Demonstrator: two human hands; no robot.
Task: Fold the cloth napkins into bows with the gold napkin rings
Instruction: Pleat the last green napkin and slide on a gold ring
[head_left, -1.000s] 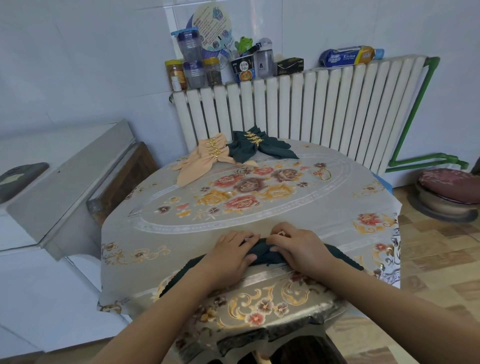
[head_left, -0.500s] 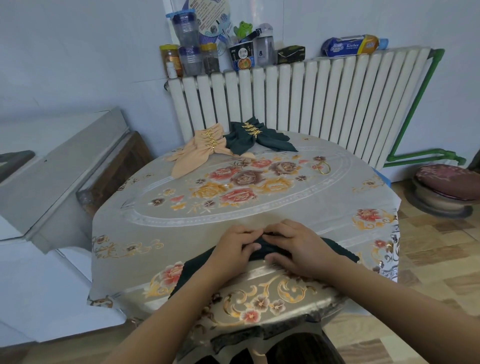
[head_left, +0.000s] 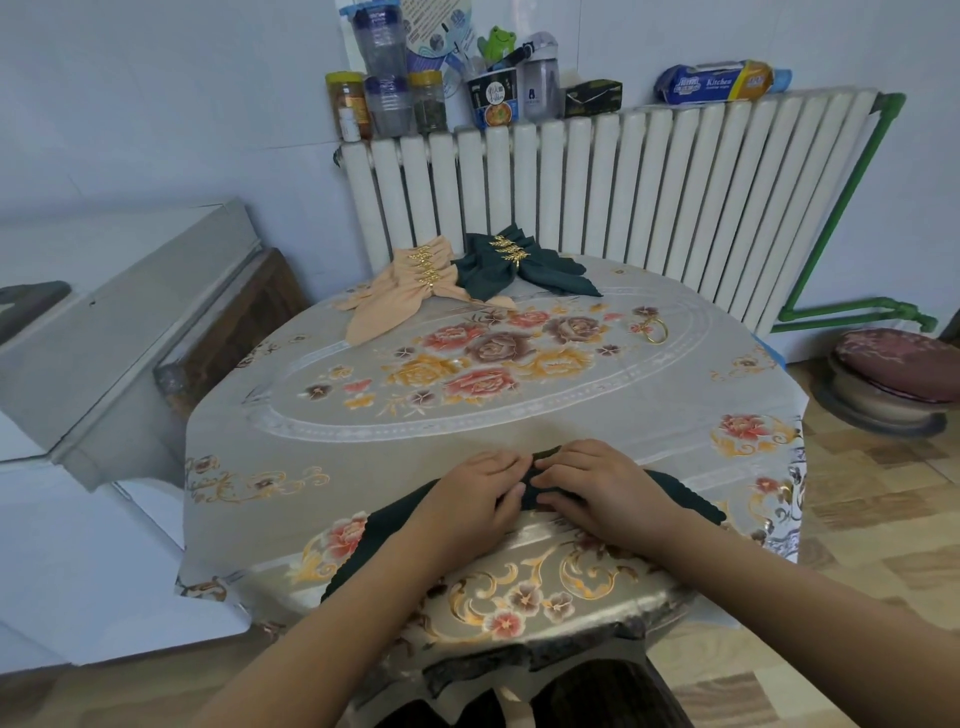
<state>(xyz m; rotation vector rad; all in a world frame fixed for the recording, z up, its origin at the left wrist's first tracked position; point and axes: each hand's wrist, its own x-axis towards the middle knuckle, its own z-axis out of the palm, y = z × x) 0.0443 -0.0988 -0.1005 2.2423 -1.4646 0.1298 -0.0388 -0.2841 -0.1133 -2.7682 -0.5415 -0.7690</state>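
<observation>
Dark green napkin (head_left: 675, 493) is laid along near desk (head_left: 571, 426) edge, pinched at its gathered middle by left hand (head_left: 475, 501) and right hand (head_left: 602, 488), fingertips nearly touching. Loose gold ring (head_left: 655, 330) is seen far right.

Both hands (head_left: 475, 499) drawn closer, bunching dark green napkin (head_left: 685, 499) tighter at middle.

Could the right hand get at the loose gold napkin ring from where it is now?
Probably yes: the gold napkin ring lies alone on the tablecloth, nothing between, but the right hand grips the dark green napkin.
</observation>
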